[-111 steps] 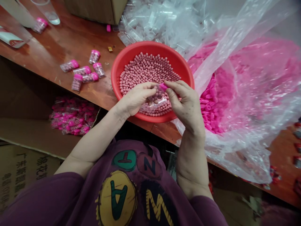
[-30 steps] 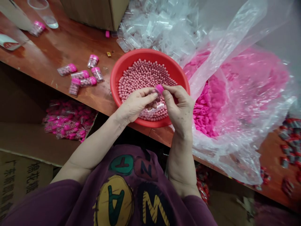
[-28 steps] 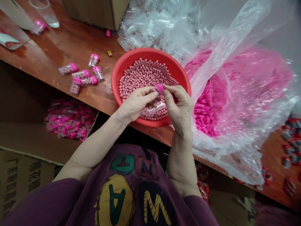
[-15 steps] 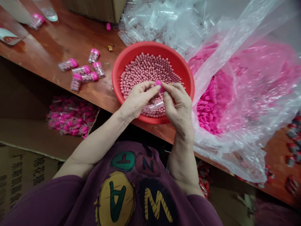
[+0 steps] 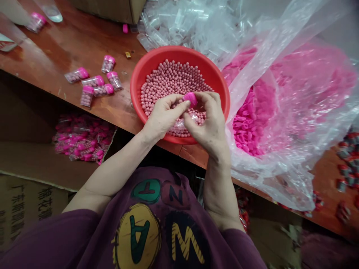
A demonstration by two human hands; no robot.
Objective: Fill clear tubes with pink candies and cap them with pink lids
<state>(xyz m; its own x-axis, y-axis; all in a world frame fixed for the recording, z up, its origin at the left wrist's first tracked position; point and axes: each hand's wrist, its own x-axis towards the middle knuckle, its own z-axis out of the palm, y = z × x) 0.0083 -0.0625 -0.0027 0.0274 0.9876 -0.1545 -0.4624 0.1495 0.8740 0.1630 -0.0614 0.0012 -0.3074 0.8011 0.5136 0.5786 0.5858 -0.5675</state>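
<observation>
My left hand [image 5: 162,117] is closed over the red bowl [image 5: 137,67], pinching a small container whose pink cap [image 5: 190,99] shows above the fingertips. The container's body is mostly hidden by my fingers. Close on the right of the cap, my right hand [image 5: 210,123] has its thumb and fingers spread apart; whether a fingertip still touches the cap, I cannot tell. Pink beads [image 5: 174,80] fill much of the bowl. On the beads below my hands lies a clear plastic container [image 5: 182,123], partly covered by my fingers.
Several capped bead containers [image 5: 86,95] lie left of the bowl. Behind it are clear empty containers [image 5: 179,26] and a cardboard box [image 5: 112,9]. A plastic bag [image 5: 291,164] of pink caps [image 5: 246,127] stands right. Filled containers [image 5: 84,138] lie in an open carton below the table edge.
My right thumb and fingers have spread away from their pinch at the cap, which now shows more fully. My left hand keeps its hold. The view has shifted slightly.
</observation>
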